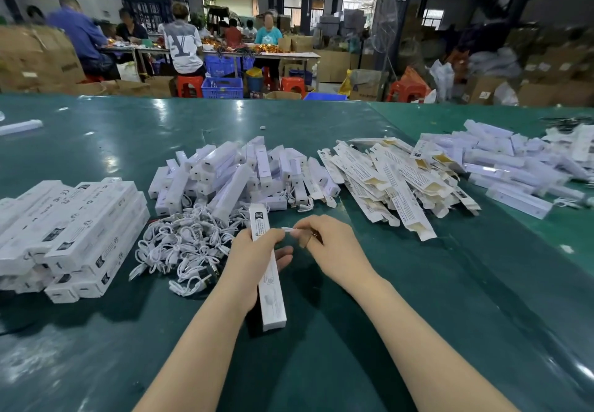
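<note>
- I am holding a long white box (pixel 273 296) in my left hand (pixel 254 251); the fingers are curled around its upper half, and the box is pointing away from me, just above the green table (pixel 418 299).
- My right hand (pixel 334 247) is pinching a small white piece (pixel 287 229) between thumb and finger, close beside the left thumb. I think it is the end of a cable, but it is too small to be sure.
- To do this step well, I am thinking the box should stay steady while the piece is lined up straight with the opening, so that the thin cardboard is not bending.
- The box is smooth, slim and square-edged, with dark print near its far end.
- The cable pile (pixel 180 244) on my left is soft, glossy and tangled in loops.
- Behind it are lying plastic white bars (pixel 231 173), and to the right flat unfolded cartons (pixel 392 180) with brownish insides.
- Closed boxes (pixel 74 235) are stacked far left.
</note>
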The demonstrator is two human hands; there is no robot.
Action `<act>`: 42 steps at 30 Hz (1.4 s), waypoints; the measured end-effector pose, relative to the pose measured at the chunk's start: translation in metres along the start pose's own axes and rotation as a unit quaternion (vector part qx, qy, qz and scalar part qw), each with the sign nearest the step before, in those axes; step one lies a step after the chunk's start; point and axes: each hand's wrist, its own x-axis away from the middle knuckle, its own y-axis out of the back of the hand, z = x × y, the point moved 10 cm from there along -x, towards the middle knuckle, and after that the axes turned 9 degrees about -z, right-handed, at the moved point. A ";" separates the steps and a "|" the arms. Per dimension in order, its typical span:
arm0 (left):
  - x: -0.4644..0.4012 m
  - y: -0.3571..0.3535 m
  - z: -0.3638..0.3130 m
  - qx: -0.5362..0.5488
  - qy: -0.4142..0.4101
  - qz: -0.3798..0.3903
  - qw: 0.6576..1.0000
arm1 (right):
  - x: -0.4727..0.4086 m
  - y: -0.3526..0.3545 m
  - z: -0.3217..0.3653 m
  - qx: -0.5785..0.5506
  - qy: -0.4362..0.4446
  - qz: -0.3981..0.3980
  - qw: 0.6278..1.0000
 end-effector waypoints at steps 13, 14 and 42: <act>0.016 -0.023 0.006 0.211 0.193 0.124 0.950 | 0.015 0.010 0.031 -0.330 -0.015 0.085 0.940; 0.020 -0.027 0.006 0.227 0.215 0.143 0.939 | 0.014 0.011 0.030 -0.362 -0.032 0.086 0.928; 0.044 -0.044 0.009 -0.148 0.035 0.276 0.949 | -0.005 0.066 -0.018 -0.325 -0.083 -0.108 0.936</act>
